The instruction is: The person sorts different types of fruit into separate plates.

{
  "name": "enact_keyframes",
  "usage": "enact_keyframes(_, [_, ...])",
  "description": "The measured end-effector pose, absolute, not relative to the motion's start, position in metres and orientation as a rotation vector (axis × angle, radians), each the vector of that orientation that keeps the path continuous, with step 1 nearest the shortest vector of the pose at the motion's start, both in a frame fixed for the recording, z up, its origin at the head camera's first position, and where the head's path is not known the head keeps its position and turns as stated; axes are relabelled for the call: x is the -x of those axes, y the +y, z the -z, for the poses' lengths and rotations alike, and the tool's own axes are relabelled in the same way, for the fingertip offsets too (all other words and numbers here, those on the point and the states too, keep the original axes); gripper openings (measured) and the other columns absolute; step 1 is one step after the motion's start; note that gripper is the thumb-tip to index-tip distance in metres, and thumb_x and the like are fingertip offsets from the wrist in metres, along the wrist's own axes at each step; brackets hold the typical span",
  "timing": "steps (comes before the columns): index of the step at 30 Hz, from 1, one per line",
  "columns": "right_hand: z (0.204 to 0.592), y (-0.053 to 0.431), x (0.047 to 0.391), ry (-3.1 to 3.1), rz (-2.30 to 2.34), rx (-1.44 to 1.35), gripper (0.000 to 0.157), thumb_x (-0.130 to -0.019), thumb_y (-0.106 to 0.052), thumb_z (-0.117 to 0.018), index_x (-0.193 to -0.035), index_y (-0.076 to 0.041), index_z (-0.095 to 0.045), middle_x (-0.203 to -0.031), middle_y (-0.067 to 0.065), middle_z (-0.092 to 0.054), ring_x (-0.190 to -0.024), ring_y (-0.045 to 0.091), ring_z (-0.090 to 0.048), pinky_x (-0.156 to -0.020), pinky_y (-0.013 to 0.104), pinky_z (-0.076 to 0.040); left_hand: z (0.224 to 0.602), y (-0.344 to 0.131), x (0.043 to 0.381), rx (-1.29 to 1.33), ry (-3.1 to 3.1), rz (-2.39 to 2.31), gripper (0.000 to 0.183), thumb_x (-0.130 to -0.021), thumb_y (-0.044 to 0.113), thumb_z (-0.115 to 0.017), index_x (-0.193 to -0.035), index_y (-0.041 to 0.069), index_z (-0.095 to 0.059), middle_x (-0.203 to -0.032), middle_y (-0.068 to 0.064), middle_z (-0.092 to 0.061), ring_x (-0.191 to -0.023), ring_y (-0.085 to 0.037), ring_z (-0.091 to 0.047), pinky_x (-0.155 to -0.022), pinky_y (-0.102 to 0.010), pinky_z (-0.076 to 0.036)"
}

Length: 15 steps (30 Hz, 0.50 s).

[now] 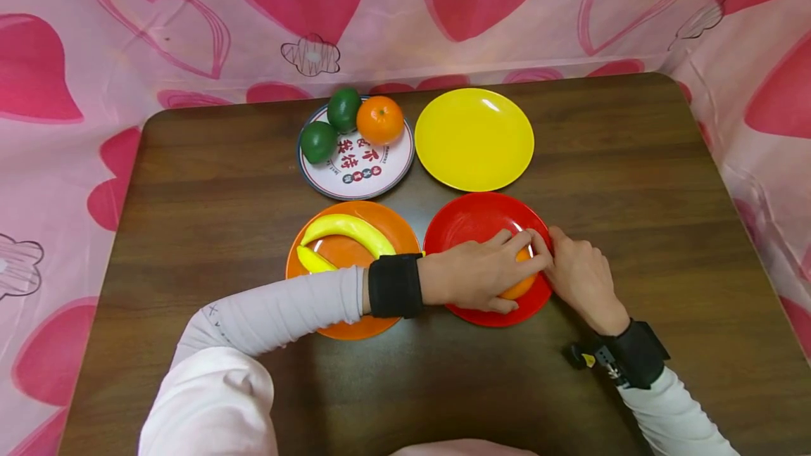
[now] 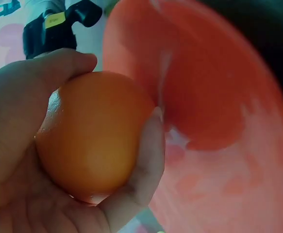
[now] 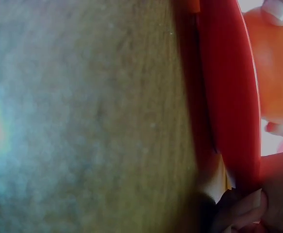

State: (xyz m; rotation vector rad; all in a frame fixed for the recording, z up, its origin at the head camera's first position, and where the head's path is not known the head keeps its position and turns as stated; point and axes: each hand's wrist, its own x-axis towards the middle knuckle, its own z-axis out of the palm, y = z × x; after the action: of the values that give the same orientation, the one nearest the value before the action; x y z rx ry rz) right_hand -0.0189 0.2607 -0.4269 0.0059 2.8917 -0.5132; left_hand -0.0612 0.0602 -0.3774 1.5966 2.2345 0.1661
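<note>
Red glossy round plate, head view: pinched at its right rim by the right hand
Round orange fruit: held in the curled left hand, above the red plate, contact with it hidden
Left of the red plate: orange round plate with two curved yellow bananas
Beyond the red plate: yellow round plate
Beyond and left of the red plate: white dark-rimmed plate bearing two dark green fruits and a stem-marked orange
Left wrist view: fruit clasped between thumb and fingers, near the red plate
Right wrist view: fingers tucked at the red plate's edge, brown wooden table beside it
</note>
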Motion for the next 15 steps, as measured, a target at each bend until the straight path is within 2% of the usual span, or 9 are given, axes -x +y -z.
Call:
enact_keyframes(3, [0.4279,0.2594,0.0182,2.917,0.52,-0.014,0.053,-0.099,-0.053,-0.036,-0.093,-0.002,-0.051,-0.057,0.005,-0.039,-0.047,0.021,-0.039,-0.044,0.034,-0.039,0.381,0.0601,0.0598,-1.582,2.229,-0.153,0.072,-0.089,0.049,-0.058,-0.149,0.02,-0.029,-0.144,-0.008,-0.036,-0.117,-0.021,-0.042,-0.077,-0.023,-0.05])
enact_keyframes(5, [0.4279,0.2592,0.0178,2.922,0.521,-0.019,0.055,-0.099,-0.055,-0.034,-0.092,-0.003,-0.05,-0.056,0.005,-0.038,-0.046,0.021,-0.038,-0.044,0.034,-0.038,0.382,0.0605,0.0597,-1.58,2.219,-0.151,0.071,-0.09,0.049,-0.058,-0.148,0.02,-0.03,-0.144,-0.008,-0.036,-0.121,-0.022,-0.041,-0.08,-0.024,-0.051])
enact_keyframes(11, [0.4266,0.2593,0.0178,2.913,0.54,-0.012,0.052,-0.099,-0.052,-0.037,-0.093,-0.002,-0.05,-0.057,0.005,-0.04,-0.047,0.021,-0.038,-0.044,0.033,-0.039,0.3806,0.0623,0.0571,-1.58,2.242,-0.063,0.076,-0.088,0.053,-0.059,-0.151,0.023,-0.028,-0.151,-0.007,-0.032,-0.128,-0.021,-0.037,-0.084,-0.028,-0.051])
enact_keyframes(15, [0.426,0.2595,0.0182,2.896,0.538,-0.011,0.05,-0.1,-0.049,-0.038,-0.094,-0.001,-0.051,-0.058,0.005,-0.041,-0.048,0.021,-0.039,-0.045,0.034,-0.04,0.375,0.0626,0.0542,-1.57,2.292,0.02,0.079,-0.086,0.057,-0.058,-0.152,0.026,-0.025,-0.155,-0.007,-0.031,-0.125,-0.022,-0.041,-0.082,-0.033,-0.053])
